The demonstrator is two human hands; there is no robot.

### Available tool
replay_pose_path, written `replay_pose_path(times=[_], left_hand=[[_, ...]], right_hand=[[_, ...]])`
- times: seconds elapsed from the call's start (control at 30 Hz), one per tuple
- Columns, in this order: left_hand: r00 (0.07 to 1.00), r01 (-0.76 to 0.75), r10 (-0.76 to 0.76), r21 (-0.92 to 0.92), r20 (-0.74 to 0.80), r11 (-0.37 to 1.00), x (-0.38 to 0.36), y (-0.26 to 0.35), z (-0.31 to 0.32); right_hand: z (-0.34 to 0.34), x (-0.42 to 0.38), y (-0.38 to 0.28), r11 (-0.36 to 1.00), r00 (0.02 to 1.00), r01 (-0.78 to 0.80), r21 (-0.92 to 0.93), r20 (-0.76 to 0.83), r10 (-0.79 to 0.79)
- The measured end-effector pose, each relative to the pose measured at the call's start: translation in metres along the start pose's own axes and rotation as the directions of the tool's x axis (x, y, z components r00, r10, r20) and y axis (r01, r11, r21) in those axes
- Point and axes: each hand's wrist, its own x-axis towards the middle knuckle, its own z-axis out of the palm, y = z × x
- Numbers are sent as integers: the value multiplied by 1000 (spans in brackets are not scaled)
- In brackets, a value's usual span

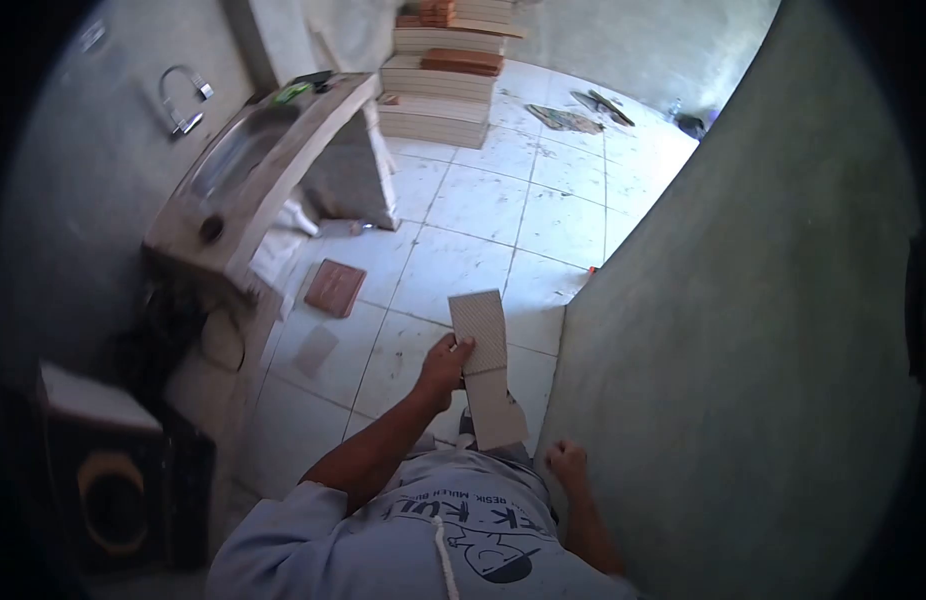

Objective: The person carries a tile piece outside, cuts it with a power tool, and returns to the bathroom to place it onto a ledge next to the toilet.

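My left hand grips a long, narrow beige piece by its left edge, thumb on top. The piece has a ribbed upper part and a plainer lower part with an uneven right edge; it hangs in front of my shirt. My right hand is low at my right side, near the grey wall, its fingers curled. Whether anything is inside those fingers is too small to tell. A reddish-brown square tile lies on the white tiled floor, left of and beyond my left hand.
A sink counter with a faucet runs along the left wall. Stacked boxes stand at the back. A grey wall closes the right side. A speaker sits at lower left. Debris lies on the far floor.
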Motion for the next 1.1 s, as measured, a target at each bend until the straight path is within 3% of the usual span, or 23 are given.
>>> replay_pose_path(times=[0.07, 0.1, 0.17, 0.23, 0.3, 0.4, 0.47, 0.5, 0.6, 0.67, 0.77, 0.9, 1.0, 1.1], left_hand=[[999, -40, 40, 19, 18, 999, 40, 44, 14], [993, -114, 114, 16, 27, 993, 64, 62, 20], [993, -121, 120, 77, 13, 990, 123, 88, 33], [982, -182, 182, -9, 54, 983, 184, 109, 53], [986, -132, 131, 12, 99, 991, 237, 141, 81], [979, -64, 58, 25, 196, 998, 342, 168, 118], [962, -118, 113, 6, 247, 993, 424, 184, 141], [956, -106, 102, 0, 274, 994, 453, 204, 156], [915, -54, 26, 58, 402, 997, 530, 265, 218], [880, -48, -3, 96, 474, 994, 574, 292, 259], [815, -28, -52, 129, 578, 991, 641, 321, 333], [765, 37, -137, 169, 629, 985, 728, 321, 424], [747, -76, -158, 318, 646, 945, 796, 327, 493], [715, -82, -186, 344, 674, 935, 853, 350, 552]], right_hand=[[-43, 71, -72, 994, 998, 69, -85, 6, -69], [-60, 105, -107, 997, 997, 79, -5, -27, -79], [-91, 179, -171, 989, 993, 101, 113, -69, -93], [-114, 250, -217, 982, 993, 88, 167, -95, -72], [-124, 312, -243, 947, 973, 199, 252, -168, -160], [-121, 406, -237, 959, 929, 208, 194, -347, -131], [-113, 455, -212, 986, 904, 129, 105, -421, -74], [-111, 472, -200, 997, 886, 72, 2, -459, -63], [-125, 509, -187, 998, 859, -41, -42, -512, 14], [-132, 522, -198, 928, 901, -188, 322, -320, 293], [-145, 576, -189, 837, 825, -193, 513, -377, 421], [-198, 668, -203, 782, 732, -282, 556, -403, 550], [-238, 761, -173, 630, 690, -276, 726, -306, 656], [-333, 845, -176, 663, 665, -139, 735, -427, 613]])
